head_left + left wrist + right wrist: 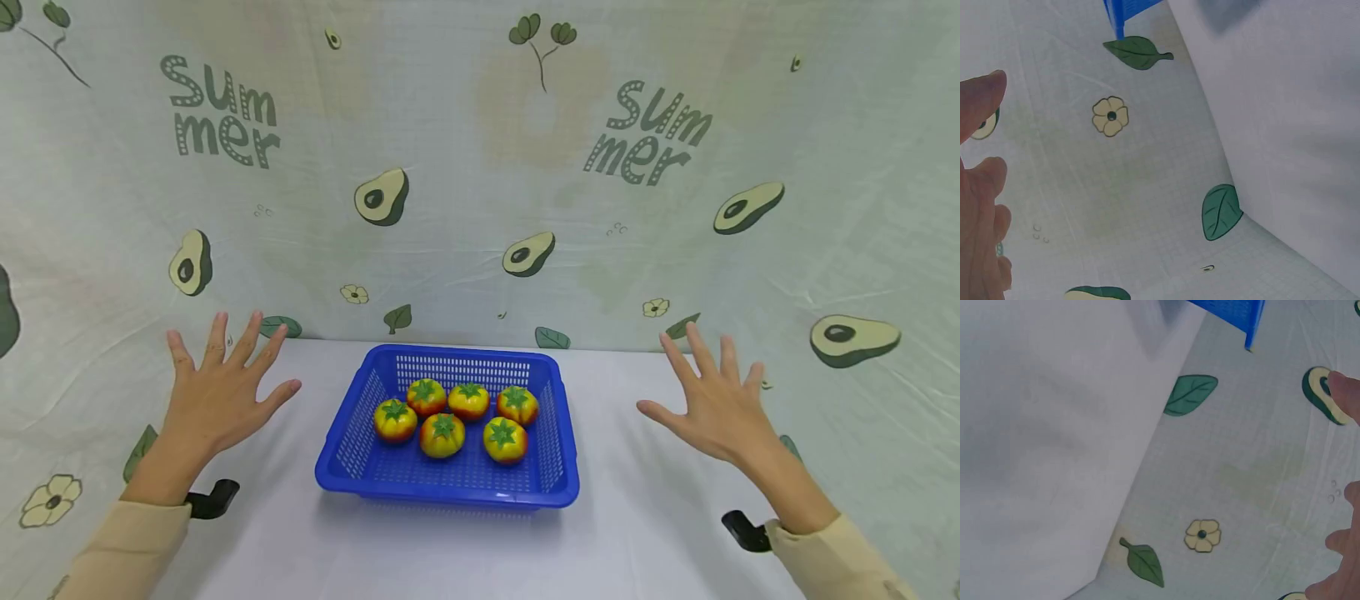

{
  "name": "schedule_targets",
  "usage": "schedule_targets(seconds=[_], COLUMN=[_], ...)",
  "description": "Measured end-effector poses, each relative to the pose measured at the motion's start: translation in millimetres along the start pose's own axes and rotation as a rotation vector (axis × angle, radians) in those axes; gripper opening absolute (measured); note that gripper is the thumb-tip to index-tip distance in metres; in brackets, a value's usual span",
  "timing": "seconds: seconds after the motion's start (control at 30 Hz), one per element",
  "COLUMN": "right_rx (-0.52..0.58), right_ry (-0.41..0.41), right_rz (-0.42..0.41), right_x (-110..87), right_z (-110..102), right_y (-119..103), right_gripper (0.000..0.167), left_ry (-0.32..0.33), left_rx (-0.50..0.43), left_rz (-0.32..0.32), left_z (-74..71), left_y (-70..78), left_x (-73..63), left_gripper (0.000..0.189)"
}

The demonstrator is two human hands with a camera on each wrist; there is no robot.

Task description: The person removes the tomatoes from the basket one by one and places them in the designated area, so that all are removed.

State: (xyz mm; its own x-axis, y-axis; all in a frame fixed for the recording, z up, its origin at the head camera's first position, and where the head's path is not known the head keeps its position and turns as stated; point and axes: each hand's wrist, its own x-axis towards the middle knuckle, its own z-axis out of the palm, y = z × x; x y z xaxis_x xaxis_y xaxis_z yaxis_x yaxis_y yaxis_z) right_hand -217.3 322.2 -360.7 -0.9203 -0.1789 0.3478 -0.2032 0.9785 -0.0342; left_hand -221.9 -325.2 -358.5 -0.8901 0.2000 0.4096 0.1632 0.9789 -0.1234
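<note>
A blue plastic basket (446,493) with perforated walls stands in the middle of the white table. Inside it lie several yellow-and-red fruits with green leafy tops, among them one fruit (506,440) at the front right and another fruit (395,421) at the left; they look like toy tomatoes or persimmons. My left hand (217,402) is held to the left of the basket, fingers spread, touching nothing. On the other side, my right hand (718,410) is likewise spread and apart from the basket. Each wrist view catches only a corner of the basket and part of the hand.
The white tabletop (450,558) runs under the basket and both hands. Behind it hangs a pale cloth (450,108) printed with avocados, leaves, flowers and lettering, which also borders the table at both sides. A black strap piece (216,500) sits at the left wrist.
</note>
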Motion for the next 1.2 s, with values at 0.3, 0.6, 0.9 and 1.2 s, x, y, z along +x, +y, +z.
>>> schedule_targets(seconds=[0.3, 0.6, 0.9, 1.2], right_rx=[-0.013, -0.020, 0.015, 0.128], right_ry=[0.004, -0.008, -0.054, -0.138], right_rz=[-0.070, -0.184, -0.303, -0.371], right_x=[18.6, 37.1, 56.2, 66.4], right_z=[-18, -29, -33, -25], right_y=[-19, -35, -61, -81], right_gripper=[0.112, 0.108, 0.102, 0.101], left_ry=[0.011, 0.006, 0.017, 0.014], left_rx=[-0.009, -0.043, -0.093, -0.211], left_rz=[0.005, 0.014, 0.024, 0.017], left_z=[-2.6, -3.6, 1.4, 10.6], left_y=[5.1, 11.0, 21.4, 35.5], left_x=[0.5, 0.2, -1.0, -4.0], left_gripper=[0.092, 0.091, 0.093, 0.094])
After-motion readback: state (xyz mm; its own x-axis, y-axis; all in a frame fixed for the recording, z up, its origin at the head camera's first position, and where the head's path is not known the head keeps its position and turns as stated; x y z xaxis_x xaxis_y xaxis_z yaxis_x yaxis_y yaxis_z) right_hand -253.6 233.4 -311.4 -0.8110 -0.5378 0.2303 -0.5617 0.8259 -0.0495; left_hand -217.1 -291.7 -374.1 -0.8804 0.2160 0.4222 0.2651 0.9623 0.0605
